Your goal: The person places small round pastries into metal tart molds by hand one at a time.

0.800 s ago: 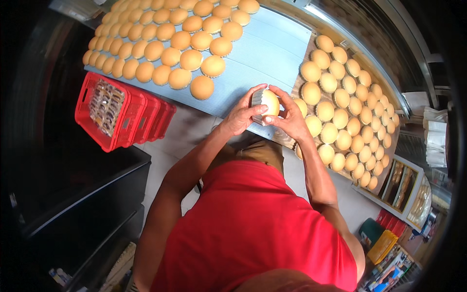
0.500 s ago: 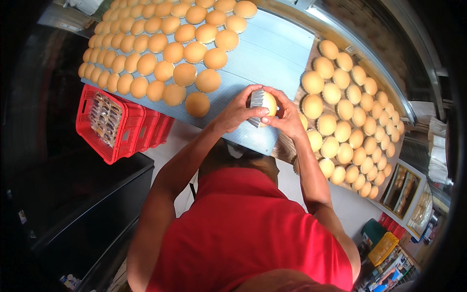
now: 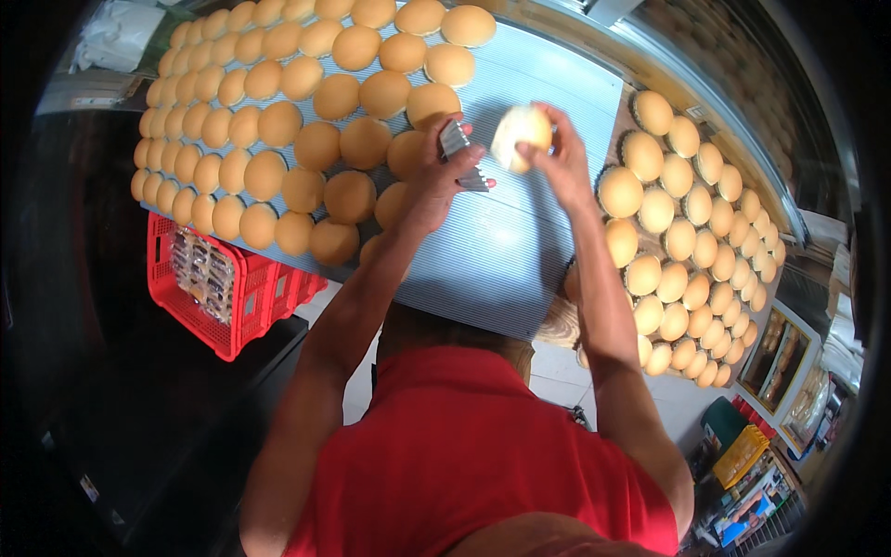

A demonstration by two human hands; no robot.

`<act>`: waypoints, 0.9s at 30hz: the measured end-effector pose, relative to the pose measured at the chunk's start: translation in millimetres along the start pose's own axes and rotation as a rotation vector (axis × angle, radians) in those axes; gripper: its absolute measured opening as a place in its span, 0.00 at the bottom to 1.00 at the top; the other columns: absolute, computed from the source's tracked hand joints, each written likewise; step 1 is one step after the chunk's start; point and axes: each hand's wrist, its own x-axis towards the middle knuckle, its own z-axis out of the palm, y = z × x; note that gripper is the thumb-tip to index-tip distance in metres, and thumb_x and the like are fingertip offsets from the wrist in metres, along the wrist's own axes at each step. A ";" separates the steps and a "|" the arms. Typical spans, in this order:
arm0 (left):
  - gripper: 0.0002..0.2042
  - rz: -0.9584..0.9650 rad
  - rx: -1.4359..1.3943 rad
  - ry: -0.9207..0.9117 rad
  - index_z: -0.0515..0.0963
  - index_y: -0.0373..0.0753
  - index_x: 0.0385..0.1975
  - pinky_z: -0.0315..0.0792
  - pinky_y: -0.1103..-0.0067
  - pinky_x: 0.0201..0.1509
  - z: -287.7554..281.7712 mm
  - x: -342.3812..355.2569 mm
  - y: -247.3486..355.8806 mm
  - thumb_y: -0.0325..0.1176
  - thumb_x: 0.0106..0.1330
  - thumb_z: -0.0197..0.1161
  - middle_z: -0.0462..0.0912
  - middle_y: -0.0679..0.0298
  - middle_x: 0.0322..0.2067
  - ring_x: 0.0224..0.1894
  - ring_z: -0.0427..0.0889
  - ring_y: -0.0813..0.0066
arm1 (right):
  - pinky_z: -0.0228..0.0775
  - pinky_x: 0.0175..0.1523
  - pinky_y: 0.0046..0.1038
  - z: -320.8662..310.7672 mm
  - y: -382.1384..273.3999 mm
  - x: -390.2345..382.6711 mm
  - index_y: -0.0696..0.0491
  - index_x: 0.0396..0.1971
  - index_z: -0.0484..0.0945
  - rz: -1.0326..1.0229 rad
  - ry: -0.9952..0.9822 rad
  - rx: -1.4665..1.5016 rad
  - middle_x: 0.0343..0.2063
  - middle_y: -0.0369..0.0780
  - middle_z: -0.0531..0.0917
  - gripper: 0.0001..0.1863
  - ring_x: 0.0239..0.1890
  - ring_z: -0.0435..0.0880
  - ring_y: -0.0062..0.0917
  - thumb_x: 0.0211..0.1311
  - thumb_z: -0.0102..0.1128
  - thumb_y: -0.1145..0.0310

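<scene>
I saw the right hand (image 3: 557, 153) grasping a small cake (image 3: 520, 136) above the surface (image 3: 520, 251), near its far edge. The left hand (image 3: 436, 176) pinched an empty metal cup (image 3: 457, 141), kept apart so the cake stayed bare.

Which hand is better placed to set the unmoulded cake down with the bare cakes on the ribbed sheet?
Probably the right. The right hand holds the bare cake above the ribbed sheet. The left hand is occupied with the metal mould, though it is nearer the bare cakes.
</scene>
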 end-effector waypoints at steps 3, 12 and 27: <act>0.30 0.005 -0.122 -0.102 0.57 0.45 0.71 0.80 0.53 0.53 -28.6 10.0 13.2 0.39 0.72 0.59 0.67 0.59 0.62 0.63 0.71 0.58 | 0.76 0.60 0.36 4.2 -20.1 85.5 0.57 0.62 0.71 0.043 0.096 -0.297 0.52 0.49 0.82 0.41 0.58 0.80 0.36 0.50 0.75 0.54; 0.35 -0.084 -0.237 -0.193 0.54 0.45 0.73 0.77 0.50 0.58 -81.7 1.8 47.3 0.52 0.71 0.56 0.66 0.57 0.64 0.64 0.72 0.57 | 0.73 0.61 0.42 3.2 32.7 202.9 0.58 0.62 0.72 -0.114 0.292 -1.028 0.57 0.56 0.77 0.48 0.57 0.78 0.49 0.48 0.72 0.39; 0.24 -0.396 -0.265 -0.303 0.64 0.40 0.67 0.83 0.57 0.51 -16.5 8.9 -20.7 0.43 0.76 0.52 0.75 0.57 0.57 0.56 0.79 0.64 | 0.69 0.65 0.46 -123.1 41.8 -55.8 0.51 0.66 0.69 0.248 0.034 -1.339 0.64 0.43 0.70 0.47 0.66 0.68 0.47 0.42 0.81 0.58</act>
